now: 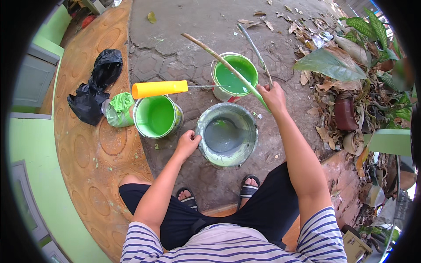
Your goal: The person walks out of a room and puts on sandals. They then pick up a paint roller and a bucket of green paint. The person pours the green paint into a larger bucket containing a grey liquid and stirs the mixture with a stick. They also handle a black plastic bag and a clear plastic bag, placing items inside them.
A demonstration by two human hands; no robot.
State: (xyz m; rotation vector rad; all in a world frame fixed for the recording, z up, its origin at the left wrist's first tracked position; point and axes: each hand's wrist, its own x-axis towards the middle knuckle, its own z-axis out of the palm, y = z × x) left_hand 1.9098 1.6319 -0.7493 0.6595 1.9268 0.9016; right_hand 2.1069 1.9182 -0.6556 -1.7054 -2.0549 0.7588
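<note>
- Grey-smeared bucket stands on the paving between a seated person's sandalled feet, a pool of dull grey lying at its bottom.
- At its left rim, the person's left hand bends its fingers closely inward, the tips meeting the edge; how firmly they pinch cannot be told.
- To the bucket's upper right, the right hand is closed in a narrow grip on two sticks, clear of the rim.
- Held there, a long brown stick slants up and left from the fingers, crossing above a green paint pail; its green-coated lower end runs past the fingertips toward the wrist.
- Beside it, a thinner grey stick rises from the top of the same fist, leaning left, the two spreading apart toward their far ends.
- Just beyond the bucket, the pail holds pale green liquid; to the left stands a second pail, coated bright green inside.
- Yellow-sleeved paint roller lies at that second pail's far rim, its wire reaching over the first, away from both hands.
- Black plastic bag and green plastic bag sit farther left, on ochre tiles.
</note>
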